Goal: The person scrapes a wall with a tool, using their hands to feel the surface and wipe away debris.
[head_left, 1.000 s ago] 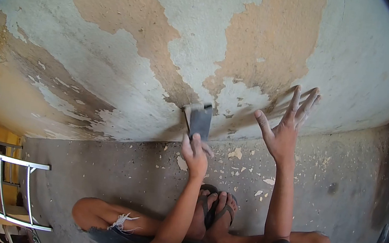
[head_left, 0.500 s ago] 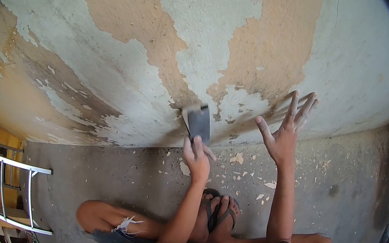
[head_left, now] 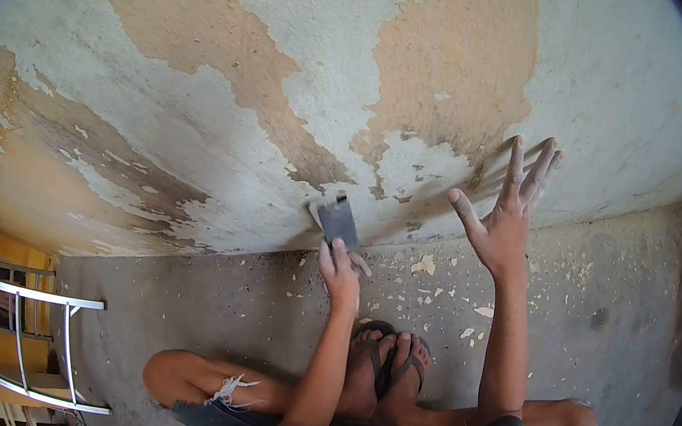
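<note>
My left hand grips a dark grey, flat rectangular tool with a pale strip along its left side. Motion blurs the tool's upper edge, and I cannot make out its exact kind. It is held at the low part of the wall, just below a patch of peeled paint. To the right, my right hand is spread open with nothing in it. Its dusty fingertips appear to rest on the wall. Pale green paint and bare tan plaster make up the wall surface.
Paint flakes litter the grey floor along the wall's base. My crossed feet in dark flip-flops are close below my left hand. A metal ladder lies at the left, near a yellow wall section.
The tool and my left hand have moved slightly down and left in view. The camera's view has shifted a little, while my right hand keeps its spread pose at the wall.
</note>
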### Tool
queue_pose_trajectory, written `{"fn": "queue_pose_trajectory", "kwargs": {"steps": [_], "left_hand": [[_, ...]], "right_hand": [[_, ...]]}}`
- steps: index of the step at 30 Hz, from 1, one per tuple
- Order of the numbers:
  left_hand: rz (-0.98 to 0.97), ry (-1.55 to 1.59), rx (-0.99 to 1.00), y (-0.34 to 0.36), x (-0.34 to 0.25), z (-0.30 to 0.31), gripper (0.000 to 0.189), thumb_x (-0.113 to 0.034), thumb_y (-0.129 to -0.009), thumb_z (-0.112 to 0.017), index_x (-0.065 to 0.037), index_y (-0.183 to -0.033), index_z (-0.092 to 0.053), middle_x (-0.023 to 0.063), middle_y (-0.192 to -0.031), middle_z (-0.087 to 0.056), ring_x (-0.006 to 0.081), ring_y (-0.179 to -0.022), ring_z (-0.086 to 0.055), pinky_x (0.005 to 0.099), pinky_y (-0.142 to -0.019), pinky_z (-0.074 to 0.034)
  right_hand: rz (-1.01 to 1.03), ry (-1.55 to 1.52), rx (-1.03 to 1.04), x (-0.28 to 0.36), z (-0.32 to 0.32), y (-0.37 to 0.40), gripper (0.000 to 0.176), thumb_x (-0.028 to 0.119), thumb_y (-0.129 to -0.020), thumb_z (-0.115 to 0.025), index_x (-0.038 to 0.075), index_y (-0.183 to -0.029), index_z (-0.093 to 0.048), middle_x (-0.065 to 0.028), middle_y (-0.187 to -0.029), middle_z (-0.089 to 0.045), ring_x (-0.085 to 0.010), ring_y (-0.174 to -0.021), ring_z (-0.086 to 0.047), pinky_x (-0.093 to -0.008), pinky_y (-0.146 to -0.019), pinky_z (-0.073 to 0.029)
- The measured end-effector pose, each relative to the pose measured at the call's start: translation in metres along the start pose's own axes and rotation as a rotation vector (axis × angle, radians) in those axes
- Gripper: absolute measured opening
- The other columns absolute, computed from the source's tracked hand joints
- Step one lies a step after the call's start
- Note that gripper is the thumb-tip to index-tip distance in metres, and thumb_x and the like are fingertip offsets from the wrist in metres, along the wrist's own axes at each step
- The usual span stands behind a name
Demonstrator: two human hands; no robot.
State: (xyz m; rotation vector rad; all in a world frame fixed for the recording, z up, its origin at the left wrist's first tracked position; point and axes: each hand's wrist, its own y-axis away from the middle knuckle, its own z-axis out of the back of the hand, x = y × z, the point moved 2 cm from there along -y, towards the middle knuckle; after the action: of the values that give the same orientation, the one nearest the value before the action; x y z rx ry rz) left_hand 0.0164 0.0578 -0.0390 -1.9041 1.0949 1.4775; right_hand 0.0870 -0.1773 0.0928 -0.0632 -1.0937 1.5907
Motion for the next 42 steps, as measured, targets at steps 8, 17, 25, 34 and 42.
{"fn": "queue_pose_trajectory", "kwargs": {"steps": [8, 17, 25, 34, 42], "left_hand": [[-0.150, -0.113, 0.067, -0.014, -0.008, 0.013, 0.026, -0.030, -0.107, -0.045, -0.005, -0.105, -0.046, 0.0037, -0.072, -0.053, 0.0107, -0.045, -0.051, 0.0259, -0.040, -0.034], [-0.142, -0.014, 0.023, -0.012, -0.064, -0.009, 0.023, -0.030, -0.107, -0.043, -0.008, -0.112, -0.042, 0.0013, -0.067, -0.047, 0.0115, -0.046, -0.049, 0.0260, -0.043, -0.037], [-0.017, -0.128, -0.020, -0.007, 0.051, 0.053, 0.040, -0.040, -0.107, -0.043, -0.006, -0.126, -0.036, 0.0047, -0.073, -0.055, 0.0124, -0.046, -0.049, 0.0238, -0.042, -0.034], [-0.230, -0.073, -0.065, -0.031, -0.047, 0.008, 0.055, -0.045, -0.107, -0.039, -0.002, -0.140, -0.029, 0.0036, -0.060, -0.047, 0.0118, -0.047, -0.041, 0.0268, -0.045, -0.029], [0.015, -0.030, -0.123, -0.015, 0.027, 0.039, 0.061, -0.049, -0.106, -0.040, -0.003, -0.143, -0.025, 0.0049, -0.061, -0.045, 0.0137, -0.048, -0.044, 0.0276, -0.046, -0.035]], "right_hand": [[0.008, 0.006, -0.046, 0.001, -0.004, 0.000, 0.103, 0.059, -0.077, -0.075, 0.026, -0.159, -0.022, -0.0200, -0.165, 0.004, -0.0429, -0.151, 0.006, -0.0627, -0.118, -0.009], [0.008, -0.012, -0.037, 0.001, -0.005, -0.002, 0.103, 0.059, -0.077, -0.075, 0.025, -0.159, -0.022, -0.0199, -0.165, 0.004, -0.0420, -0.152, 0.006, -0.0613, -0.119, -0.009], [0.025, 0.014, -0.058, 0.001, -0.005, -0.001, 0.104, 0.059, -0.077, -0.075, 0.024, -0.159, -0.022, -0.0201, -0.165, 0.003, -0.0418, -0.152, 0.006, -0.0603, -0.119, -0.009], [0.013, -0.025, -0.054, 0.002, -0.006, 0.000, 0.105, 0.057, -0.075, -0.077, 0.026, -0.159, -0.022, -0.0192, -0.166, 0.004, -0.0416, -0.152, 0.006, -0.0607, -0.119, -0.010], [0.020, 0.000, -0.021, 0.001, -0.003, 0.001, 0.107, 0.058, -0.075, -0.077, 0.026, -0.159, -0.020, -0.0185, -0.166, 0.005, -0.0417, -0.152, 0.007, -0.0617, -0.119, -0.011]]}}
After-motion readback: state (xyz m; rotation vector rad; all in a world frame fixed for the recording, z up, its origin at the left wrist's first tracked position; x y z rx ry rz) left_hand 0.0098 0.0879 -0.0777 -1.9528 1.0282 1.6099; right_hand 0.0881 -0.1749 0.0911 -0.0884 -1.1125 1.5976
